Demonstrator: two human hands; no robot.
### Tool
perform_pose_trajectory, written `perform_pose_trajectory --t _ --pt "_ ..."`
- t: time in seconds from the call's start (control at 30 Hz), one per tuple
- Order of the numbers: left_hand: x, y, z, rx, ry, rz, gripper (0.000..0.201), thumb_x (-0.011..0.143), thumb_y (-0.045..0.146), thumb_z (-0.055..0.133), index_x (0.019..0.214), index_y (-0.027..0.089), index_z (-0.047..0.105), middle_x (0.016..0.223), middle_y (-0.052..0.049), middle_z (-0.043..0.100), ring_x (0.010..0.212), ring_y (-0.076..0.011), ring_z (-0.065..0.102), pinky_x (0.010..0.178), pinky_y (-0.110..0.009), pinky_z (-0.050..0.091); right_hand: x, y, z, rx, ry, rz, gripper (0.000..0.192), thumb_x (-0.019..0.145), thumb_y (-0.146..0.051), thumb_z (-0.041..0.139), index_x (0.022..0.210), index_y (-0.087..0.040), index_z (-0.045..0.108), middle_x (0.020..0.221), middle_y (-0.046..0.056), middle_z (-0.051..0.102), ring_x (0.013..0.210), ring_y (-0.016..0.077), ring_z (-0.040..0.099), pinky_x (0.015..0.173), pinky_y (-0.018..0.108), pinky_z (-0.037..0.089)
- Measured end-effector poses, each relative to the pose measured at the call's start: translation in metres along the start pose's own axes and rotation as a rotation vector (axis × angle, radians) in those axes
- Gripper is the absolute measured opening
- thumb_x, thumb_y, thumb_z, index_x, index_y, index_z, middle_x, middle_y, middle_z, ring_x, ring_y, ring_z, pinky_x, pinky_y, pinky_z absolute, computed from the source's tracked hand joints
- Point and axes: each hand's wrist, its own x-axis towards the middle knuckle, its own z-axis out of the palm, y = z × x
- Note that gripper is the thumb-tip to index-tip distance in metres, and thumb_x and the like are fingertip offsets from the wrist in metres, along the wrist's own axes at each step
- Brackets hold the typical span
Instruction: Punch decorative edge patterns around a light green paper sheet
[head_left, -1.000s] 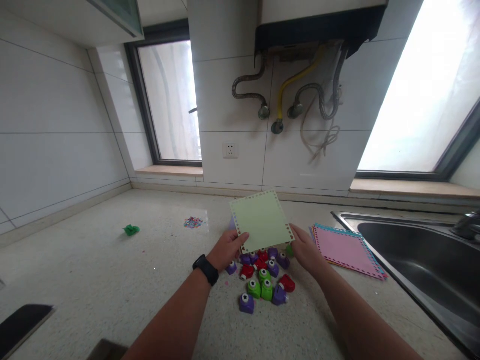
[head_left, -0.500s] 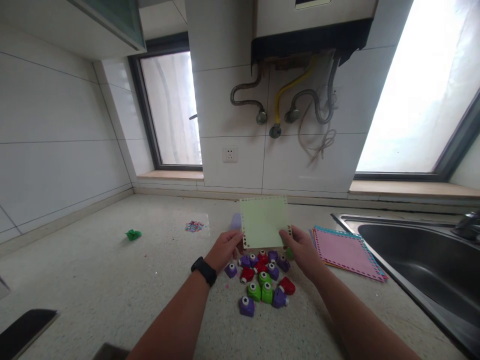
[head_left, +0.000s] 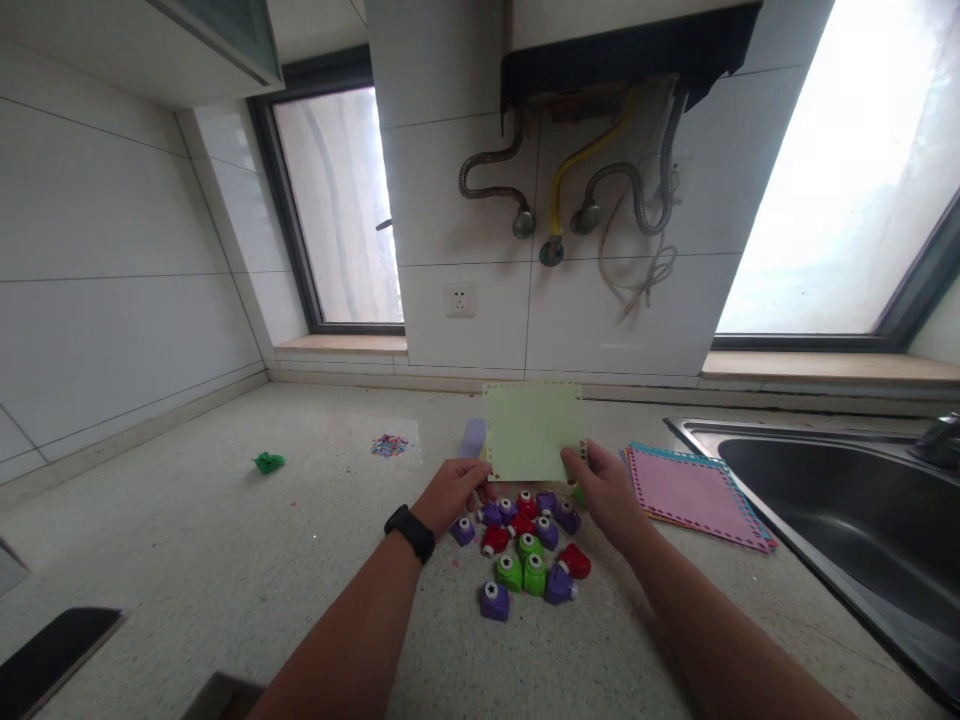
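Observation:
A pale green sheet of paper, with small holes punched along its edges, is held up between my two hands. My left hand, a dark watch on its wrist, pinches the lower left corner. At the lower right edge my right hand grips the sheet between thumb and fingers. Below the paper, several craft punches lie in a cluster on the counter: purple ones, green ones and red ones. Part of a lilac piece shows behind the sheet's left edge.
Right of my hands lies a stack of coloured sheets with a pink punched sheet on top, beside the metal sink. Paper confetti and a crumpled green bit lie to the left. A dark flat object is at lower left.
The paper has shifted slightly in my hands and its face is tilted a little differently. Both hands keep their hold. The whole view has moved slightly.

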Motion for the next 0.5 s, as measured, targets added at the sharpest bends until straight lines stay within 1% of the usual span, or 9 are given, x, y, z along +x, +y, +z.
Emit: perform_pose_trajectory --t 0.2,0.33,0.5 --pt "-0.0033 0.0039 0.0009 0.076 -0.006 -0.006 0.041 0.081 0.054 0.062 0.069 0.014 0.066 0.066 -0.004 0.065 0.050 -0.0111 0.046 0.050 -0.025 0.031 -0.0003 -0.0013 0.0002 0.014 -0.001 -0.012 0.031 0.091 -0.048 0.057 0.087 -0.018 0.062 0.068 -0.002 0.055 0.063 0.0159 0.049 0.058 0.029 0.038" --pt "-0.0048 0.0057 0.0005 0.105 -0.007 0.010 0.039 0.082 0.051 0.061 0.068 0.015 0.067 0.064 -0.003 0.064 0.051 -0.0109 0.045 0.050 -0.025 0.031 0.0001 -0.0015 0.0001 0.057 -0.012 -0.012 0.029 0.091 -0.047 0.058 0.091 -0.018 0.064 0.075 0.000 0.060 0.069 0.0169 0.053 0.064 0.029 0.042" --pt "-0.0051 0.0050 -0.0007 0.116 -0.009 0.037 0.036 0.083 0.047 0.061 0.067 0.015 0.066 0.064 -0.003 0.064 0.053 -0.0115 0.045 0.051 -0.025 0.032 0.0000 0.0004 -0.0001 0.064 -0.009 -0.012 0.029 0.090 -0.046 0.059 0.090 -0.018 0.063 0.074 0.000 0.059 0.067 0.0166 0.051 0.063 0.030 0.041"
